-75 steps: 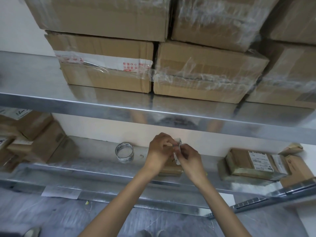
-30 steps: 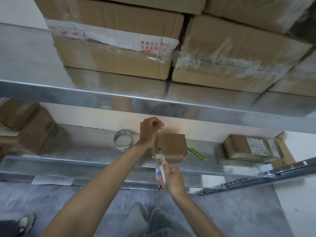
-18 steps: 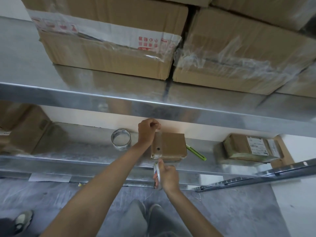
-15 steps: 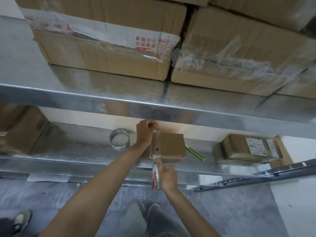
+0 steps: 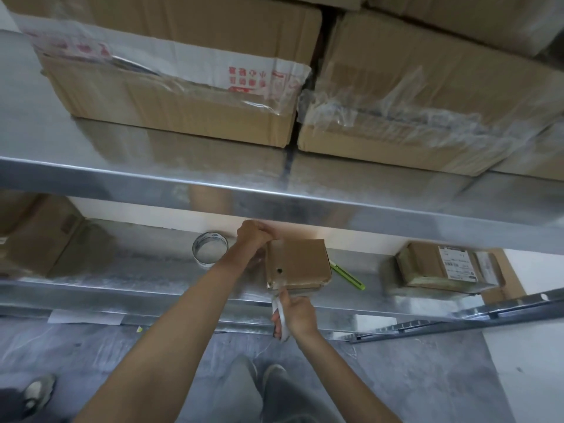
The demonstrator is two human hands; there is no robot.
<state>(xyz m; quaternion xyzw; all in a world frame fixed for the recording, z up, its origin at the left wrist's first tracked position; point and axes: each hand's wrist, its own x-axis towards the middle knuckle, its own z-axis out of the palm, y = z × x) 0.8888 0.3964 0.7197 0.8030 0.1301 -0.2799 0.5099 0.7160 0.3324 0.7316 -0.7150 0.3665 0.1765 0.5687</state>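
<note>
A small brown cardboard box [image 5: 300, 262] lies on the lower steel shelf [image 5: 152, 279], near its front edge. A strip of clear tape runs along the box's left side from back to front. My left hand [image 5: 253, 236] is curled at the box's far left corner and pinches the far end of the tape there. My right hand [image 5: 296, 312] is in front of the shelf edge and grips a white roll of tape [image 5: 281, 315], with the strip stretched up to the box's near left corner.
A second tape roll [image 5: 210, 248] stands left of the box, a green utility knife [image 5: 348, 274] lies to its right, and a labelled parcel [image 5: 442, 268] sits further right. Large wrapped cartons [image 5: 189, 87] fill the upper shelf [image 5: 274, 193]. More cartons [image 5: 36, 236] are at the left.
2.5 s ago both hands worked together at the tape's end above the box. My right hand has since pulled the roll toward me, laying tape along the box; little movement in the last half second.
</note>
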